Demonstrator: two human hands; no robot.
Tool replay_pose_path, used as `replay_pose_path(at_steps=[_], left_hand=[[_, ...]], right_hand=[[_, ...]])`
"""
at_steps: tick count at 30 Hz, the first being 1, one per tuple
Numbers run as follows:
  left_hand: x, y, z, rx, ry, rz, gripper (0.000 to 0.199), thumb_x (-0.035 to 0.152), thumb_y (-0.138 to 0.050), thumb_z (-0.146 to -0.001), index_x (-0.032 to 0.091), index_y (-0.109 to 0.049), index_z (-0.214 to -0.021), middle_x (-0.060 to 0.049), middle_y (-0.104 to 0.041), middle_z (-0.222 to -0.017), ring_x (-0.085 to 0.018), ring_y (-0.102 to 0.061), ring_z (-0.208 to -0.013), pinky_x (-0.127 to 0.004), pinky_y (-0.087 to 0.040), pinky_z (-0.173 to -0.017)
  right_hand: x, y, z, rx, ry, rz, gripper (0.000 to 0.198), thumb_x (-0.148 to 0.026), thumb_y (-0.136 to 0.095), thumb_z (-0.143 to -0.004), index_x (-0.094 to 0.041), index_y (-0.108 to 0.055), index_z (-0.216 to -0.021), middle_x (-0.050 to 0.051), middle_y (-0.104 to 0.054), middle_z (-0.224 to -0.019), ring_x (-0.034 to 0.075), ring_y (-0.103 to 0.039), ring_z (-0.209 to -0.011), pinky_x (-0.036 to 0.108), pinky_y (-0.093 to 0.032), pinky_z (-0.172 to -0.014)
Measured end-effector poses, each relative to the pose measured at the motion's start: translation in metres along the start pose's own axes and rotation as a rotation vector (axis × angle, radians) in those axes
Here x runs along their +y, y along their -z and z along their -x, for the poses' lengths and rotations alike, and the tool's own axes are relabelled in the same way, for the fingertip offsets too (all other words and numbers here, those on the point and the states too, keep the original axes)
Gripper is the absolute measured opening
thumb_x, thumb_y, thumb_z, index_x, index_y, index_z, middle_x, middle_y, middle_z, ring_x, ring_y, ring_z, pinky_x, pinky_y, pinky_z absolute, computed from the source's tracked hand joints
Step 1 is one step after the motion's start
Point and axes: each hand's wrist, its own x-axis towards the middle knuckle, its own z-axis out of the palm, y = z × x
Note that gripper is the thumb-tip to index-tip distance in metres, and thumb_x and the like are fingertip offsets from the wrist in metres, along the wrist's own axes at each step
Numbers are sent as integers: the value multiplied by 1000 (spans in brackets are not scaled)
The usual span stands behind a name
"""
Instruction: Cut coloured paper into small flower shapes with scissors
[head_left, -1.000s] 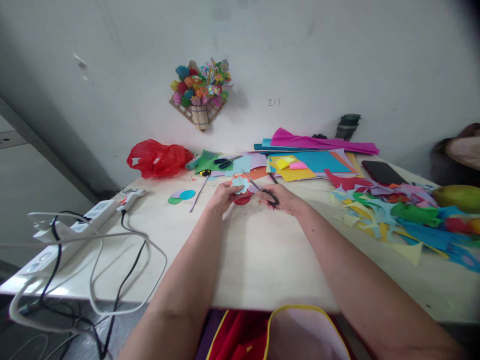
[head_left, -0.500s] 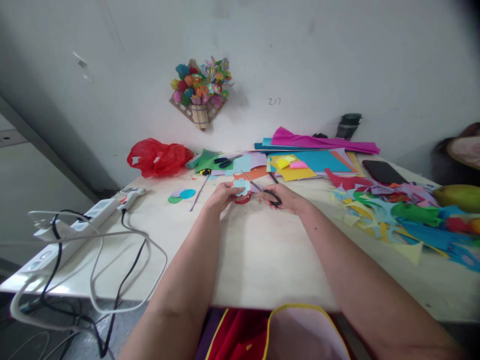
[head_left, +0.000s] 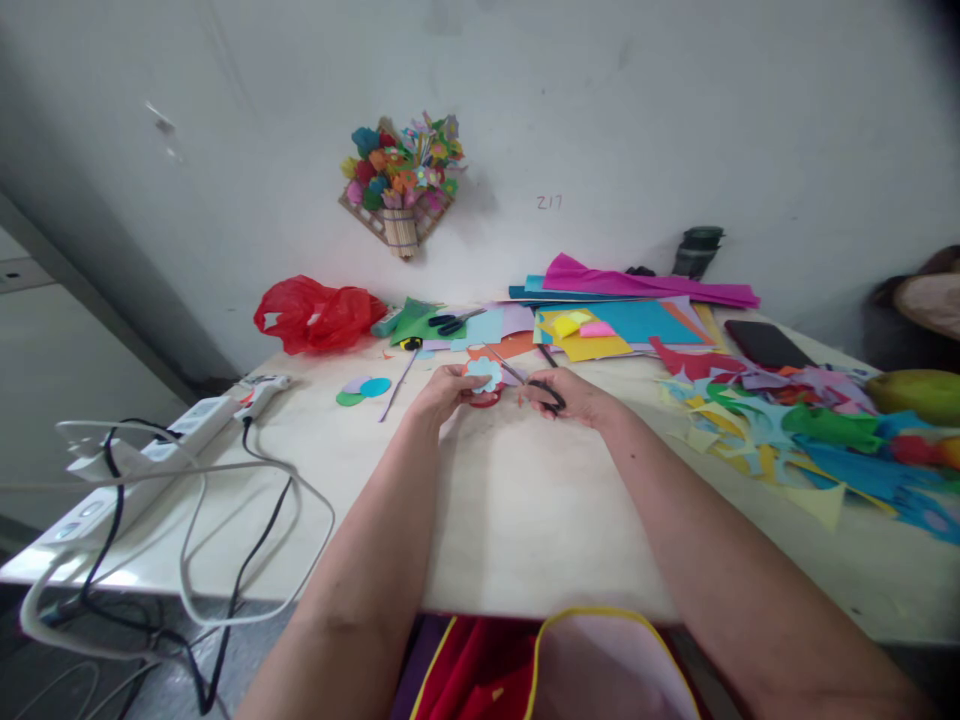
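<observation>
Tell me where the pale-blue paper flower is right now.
In the head view, the pale-blue paper flower is near the middle, held in the left hand, just left of the black scissor handles in the right hand.

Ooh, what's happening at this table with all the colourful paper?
A person is working with paper and scissors. The left hand pinches a light blue paper flower, and the right hand holds a pair of scissors close beside it. I can't tell whether the blades touch the paper. To the left, three paper circles lie overlapping on the table. Colourful scraps are heaped on the right, and a second pair of scissors lies farther back.
</observation>
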Motion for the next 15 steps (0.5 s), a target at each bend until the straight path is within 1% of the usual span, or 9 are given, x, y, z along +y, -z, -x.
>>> replay_pose_path(at_steps=[5, 9, 15], left_hand=[[-2, 3, -2, -26, -1, 6, 24, 15, -87, -55, 6, -72, -71, -12, -72, -74, -19, -69, -63, -32, -60, -64], [-2, 4, -2, -21, 1, 14, 25, 15, -88, -53, 6, -72, -70, -11, -72, -74, -19, -68, -63, -31, -60, -63], [-2, 2, -2, -8, 1, 21, 23, 13, -87, -54, 6, -71, -69, -11, -71, -71, -19, -68, -62, -32, -60, -64]], right_hand=[[3, 2, 0, 0, -1, 9, 30, -36, -73, -72, -18, -52, -61, -5, -44, -47, 7, -35, -40, 22, -24, -38], [3, 3, 0, -4, -5, 12, 30, -36, -72, -72, -17, -52, -60, -5, -44, -46, 6, -35, -40, 22, -24, -39], [-1, 1, 2, 9, -43, -13, 27, -31, -70, -72, -18, -51, -58, -5, -42, -44, 6, -34, -39, 21, -24, -38]])
